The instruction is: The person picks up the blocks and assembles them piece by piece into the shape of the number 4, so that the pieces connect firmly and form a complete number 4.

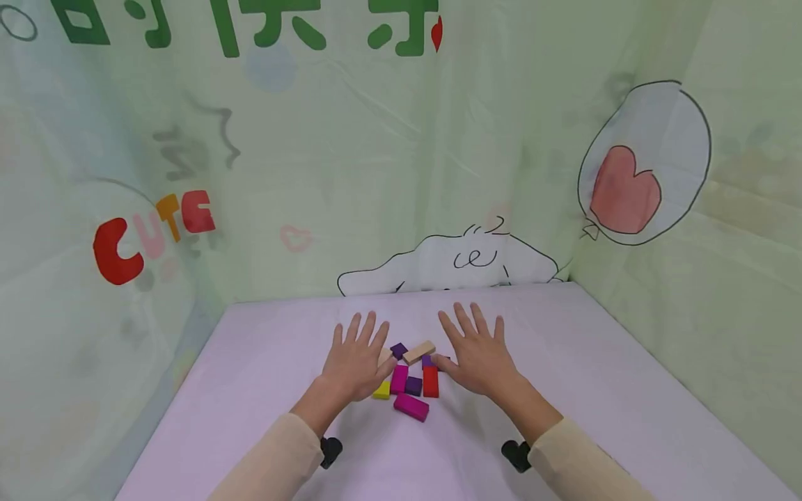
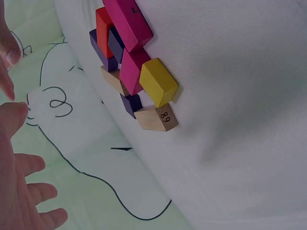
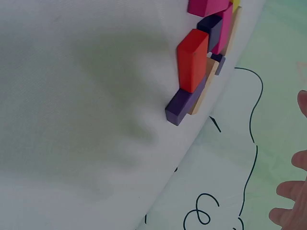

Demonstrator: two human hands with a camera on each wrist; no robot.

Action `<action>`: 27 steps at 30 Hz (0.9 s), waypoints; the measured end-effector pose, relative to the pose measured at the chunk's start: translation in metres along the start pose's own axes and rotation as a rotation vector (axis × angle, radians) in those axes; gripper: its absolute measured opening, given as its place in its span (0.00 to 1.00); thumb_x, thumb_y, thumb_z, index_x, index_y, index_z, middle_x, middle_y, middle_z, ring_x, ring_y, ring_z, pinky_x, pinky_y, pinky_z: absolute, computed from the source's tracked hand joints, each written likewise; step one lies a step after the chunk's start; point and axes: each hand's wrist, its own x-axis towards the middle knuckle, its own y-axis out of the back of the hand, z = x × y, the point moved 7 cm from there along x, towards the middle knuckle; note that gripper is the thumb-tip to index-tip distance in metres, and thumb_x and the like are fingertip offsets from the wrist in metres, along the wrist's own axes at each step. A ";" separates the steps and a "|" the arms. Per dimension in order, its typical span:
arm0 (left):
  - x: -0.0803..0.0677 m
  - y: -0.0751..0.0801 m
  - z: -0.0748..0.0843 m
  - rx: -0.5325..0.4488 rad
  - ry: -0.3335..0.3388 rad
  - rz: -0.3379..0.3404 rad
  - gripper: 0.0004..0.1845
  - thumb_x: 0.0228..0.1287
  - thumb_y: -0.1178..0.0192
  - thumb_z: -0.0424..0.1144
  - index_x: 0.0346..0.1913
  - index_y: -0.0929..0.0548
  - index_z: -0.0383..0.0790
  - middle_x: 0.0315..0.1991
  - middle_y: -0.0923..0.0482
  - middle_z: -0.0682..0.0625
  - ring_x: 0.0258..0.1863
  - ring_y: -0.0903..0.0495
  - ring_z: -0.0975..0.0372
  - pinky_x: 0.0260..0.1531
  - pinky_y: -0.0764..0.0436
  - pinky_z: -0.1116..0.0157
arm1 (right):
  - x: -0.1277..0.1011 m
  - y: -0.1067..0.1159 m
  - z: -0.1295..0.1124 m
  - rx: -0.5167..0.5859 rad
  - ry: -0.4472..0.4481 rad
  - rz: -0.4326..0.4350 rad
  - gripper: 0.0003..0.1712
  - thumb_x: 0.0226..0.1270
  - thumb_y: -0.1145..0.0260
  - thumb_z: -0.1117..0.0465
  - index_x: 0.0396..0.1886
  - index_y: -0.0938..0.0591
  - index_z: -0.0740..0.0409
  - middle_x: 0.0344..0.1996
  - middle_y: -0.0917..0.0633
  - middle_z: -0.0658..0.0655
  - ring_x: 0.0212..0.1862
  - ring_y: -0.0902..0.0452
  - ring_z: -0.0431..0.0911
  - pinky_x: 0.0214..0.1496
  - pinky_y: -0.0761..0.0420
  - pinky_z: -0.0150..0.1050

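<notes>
both hands lie palm down on the pale lilac table point(image 1: 564, 390), fingers straight and spread, gripping nothing. the left hand point(image 1: 355, 362) sits on the left edge of a small cluster of coloured blocks point(image 1: 410, 379); its thumb side is against the pile, partly covering a plain wooden block point(image 2: 157, 118) with "68" printed on its end, and a yellow block point(image 1: 381, 391) pokes out just below the thumb. the right hand point(image 1: 477, 355) is flat on the other side, its thumb tip touching or just beside the red block point(image 1: 430, 381) and the small purple piece point(image 3: 183, 106) above it; i can't tell whether there is real contact.

the blocks lie between the two hands, huddled together and touching one another: a tan block point(image 1: 418, 352) tilted at the far end, a dark purple one point(image 1: 398, 350) beside it, a magenta block point(image 1: 399, 378) upright in the middle next to a dark purple square point(image 1: 413, 385), and a longer magenta block point(image 1: 411, 407) lying slantwise nearest the person. cream sleeves point(image 1: 583, 463) cover both forearms. a green printed cloth point(image 1: 376, 174) hangs behind the table.
</notes>
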 end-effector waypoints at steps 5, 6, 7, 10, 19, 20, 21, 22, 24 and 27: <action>0.000 0.000 -0.001 -0.032 -0.004 0.012 0.40 0.77 0.54 0.63 0.83 0.44 0.48 0.84 0.49 0.42 0.82 0.50 0.43 0.78 0.46 0.38 | -0.005 0.003 0.000 0.029 -0.008 -0.002 0.50 0.68 0.35 0.34 0.82 0.39 0.50 0.81 0.41 0.65 0.81 0.53 0.69 0.73 0.51 0.79; 0.000 0.000 -0.001 -0.040 -0.004 0.017 0.40 0.77 0.54 0.63 0.83 0.44 0.48 0.84 0.49 0.42 0.82 0.50 0.43 0.78 0.46 0.38 | -0.006 0.003 0.000 0.035 -0.007 -0.003 0.50 0.68 0.35 0.34 0.82 0.40 0.50 0.81 0.41 0.65 0.81 0.53 0.69 0.73 0.51 0.79; 0.000 0.000 -0.001 -0.045 -0.003 0.018 0.40 0.77 0.54 0.63 0.83 0.45 0.48 0.84 0.50 0.42 0.82 0.50 0.43 0.78 0.47 0.38 | -0.006 0.004 -0.001 0.042 -0.005 -0.003 0.50 0.68 0.35 0.35 0.82 0.39 0.50 0.81 0.41 0.66 0.81 0.52 0.69 0.73 0.50 0.79; 0.000 0.000 -0.001 -0.054 -0.004 0.026 0.40 0.77 0.53 0.63 0.83 0.44 0.48 0.84 0.49 0.42 0.82 0.50 0.43 0.78 0.46 0.38 | -0.008 0.002 -0.002 0.049 -0.004 -0.012 0.50 0.68 0.35 0.35 0.83 0.40 0.50 0.81 0.41 0.65 0.81 0.52 0.69 0.73 0.49 0.79; -0.008 -0.008 0.004 -0.066 0.000 0.005 0.40 0.75 0.51 0.63 0.82 0.42 0.48 0.83 0.47 0.43 0.82 0.48 0.44 0.77 0.44 0.38 | -0.014 -0.011 -0.002 0.100 -0.036 -0.094 0.49 0.69 0.35 0.36 0.83 0.40 0.48 0.81 0.41 0.65 0.81 0.51 0.69 0.73 0.48 0.79; -0.009 -0.008 0.006 -0.065 -0.003 0.002 0.40 0.75 0.50 0.63 0.82 0.41 0.48 0.83 0.47 0.44 0.82 0.48 0.44 0.77 0.43 0.38 | -0.015 -0.013 -0.001 0.110 -0.042 -0.105 0.49 0.69 0.35 0.37 0.83 0.40 0.48 0.81 0.41 0.65 0.81 0.51 0.69 0.73 0.48 0.79; -0.010 -0.009 0.008 -0.064 -0.007 -0.003 0.40 0.75 0.50 0.63 0.82 0.42 0.48 0.83 0.47 0.44 0.82 0.47 0.44 0.77 0.43 0.38 | -0.016 -0.014 -0.001 0.121 -0.048 -0.114 0.48 0.69 0.35 0.37 0.82 0.39 0.48 0.81 0.41 0.65 0.81 0.51 0.69 0.73 0.48 0.78; -0.012 -0.010 0.009 -0.061 -0.011 -0.008 0.40 0.75 0.50 0.63 0.82 0.41 0.48 0.83 0.47 0.44 0.82 0.47 0.44 0.76 0.42 0.38 | -0.016 -0.016 -0.001 0.129 -0.052 -0.121 0.47 0.70 0.34 0.38 0.82 0.39 0.49 0.81 0.40 0.66 0.81 0.50 0.69 0.73 0.47 0.78; -0.015 -0.013 0.012 -0.063 -0.017 -0.024 0.40 0.75 0.49 0.63 0.82 0.41 0.48 0.83 0.46 0.44 0.81 0.46 0.44 0.76 0.41 0.38 | -0.018 -0.020 -0.001 0.156 -0.060 -0.139 0.46 0.70 0.34 0.40 0.82 0.38 0.49 0.80 0.39 0.66 0.80 0.48 0.69 0.73 0.46 0.78; -0.021 -0.021 0.013 -0.092 -0.014 -0.052 0.40 0.74 0.46 0.62 0.81 0.40 0.48 0.83 0.45 0.44 0.81 0.45 0.44 0.76 0.41 0.38 | -0.019 -0.025 -0.003 0.189 -0.064 -0.166 0.46 0.70 0.33 0.41 0.81 0.37 0.50 0.80 0.39 0.66 0.80 0.47 0.68 0.73 0.45 0.78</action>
